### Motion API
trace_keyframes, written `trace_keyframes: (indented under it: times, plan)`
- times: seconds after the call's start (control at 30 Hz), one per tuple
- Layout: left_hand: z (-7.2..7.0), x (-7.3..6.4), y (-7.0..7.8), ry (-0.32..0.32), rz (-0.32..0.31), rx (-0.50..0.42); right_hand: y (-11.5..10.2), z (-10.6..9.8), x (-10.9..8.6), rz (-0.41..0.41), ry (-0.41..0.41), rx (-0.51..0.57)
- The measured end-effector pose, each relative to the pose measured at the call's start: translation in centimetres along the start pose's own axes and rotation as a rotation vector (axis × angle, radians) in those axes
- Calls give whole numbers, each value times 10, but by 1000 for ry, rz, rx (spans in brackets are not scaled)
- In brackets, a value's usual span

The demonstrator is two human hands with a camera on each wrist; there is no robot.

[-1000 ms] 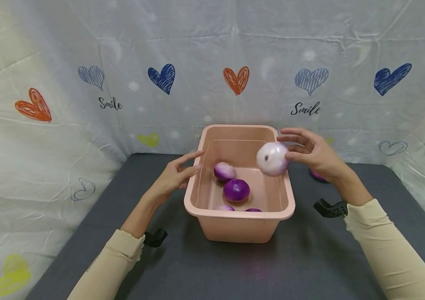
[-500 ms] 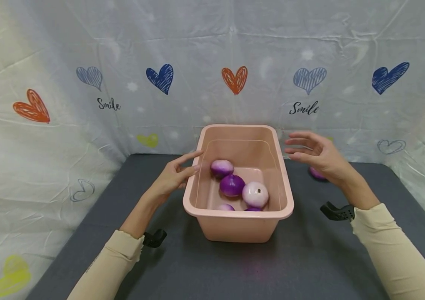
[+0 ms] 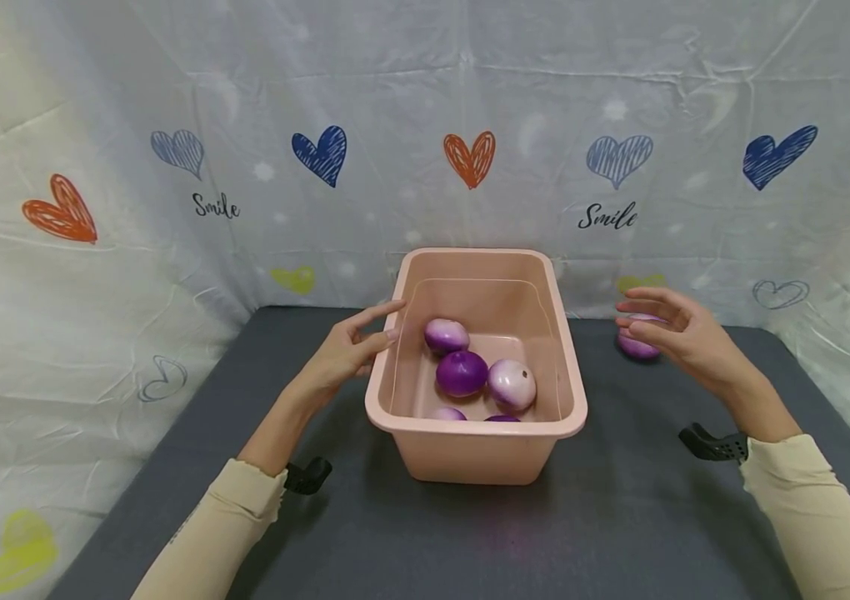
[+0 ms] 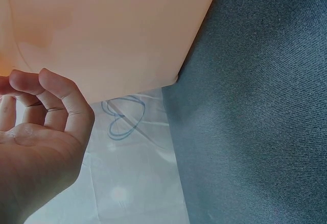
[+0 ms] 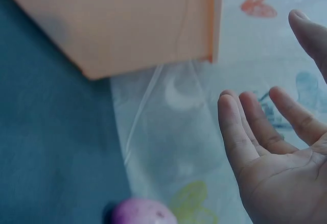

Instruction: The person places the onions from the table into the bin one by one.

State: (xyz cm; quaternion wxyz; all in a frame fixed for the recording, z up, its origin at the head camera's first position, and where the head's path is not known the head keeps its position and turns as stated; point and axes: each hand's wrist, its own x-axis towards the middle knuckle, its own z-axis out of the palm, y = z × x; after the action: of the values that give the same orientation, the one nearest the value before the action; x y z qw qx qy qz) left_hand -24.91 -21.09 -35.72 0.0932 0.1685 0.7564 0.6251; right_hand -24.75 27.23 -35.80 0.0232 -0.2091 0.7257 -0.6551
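A peach plastic tub [image 3: 473,454] stands on the dark table, with several purple onions in it. Among them are a dark purple onion [image 3: 462,373], a paler onion [image 3: 512,385] and another onion [image 3: 447,335] behind; the front ones are partly hidden by the rim. My left hand [image 3: 341,354] rests at the tub's left rim, index finger and thumb touching it, the other fingers bent along the outer wall. My right hand [image 3: 683,333], holding nothing, hovers right of the tub with loosely bent fingers. Just behind its fingers a single onion [image 3: 638,346] lies on the table, partly covered.
A dark cloth covers the table [image 3: 305,542]. Close behind the tub hangs a pale sheet [image 3: 395,100] printed with hearts and lettering, and it continues along the left side. Each wrist wears a black strap mount [image 3: 310,476].
My right hand let go of the pale onion, which now sits in the tub against the dark one. That hand then moved right, to the onion on the table. The left hand stayed put.
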Motion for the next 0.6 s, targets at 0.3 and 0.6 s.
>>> trace_keyframes:
  times: [0.3,0.6]
  plan:
    - [-1,1,0,-2,-5,2,15,-22,-19,40,40,-18]
    - [0,1,0,-2,-3,3,29,-42,-35,12,32,95]
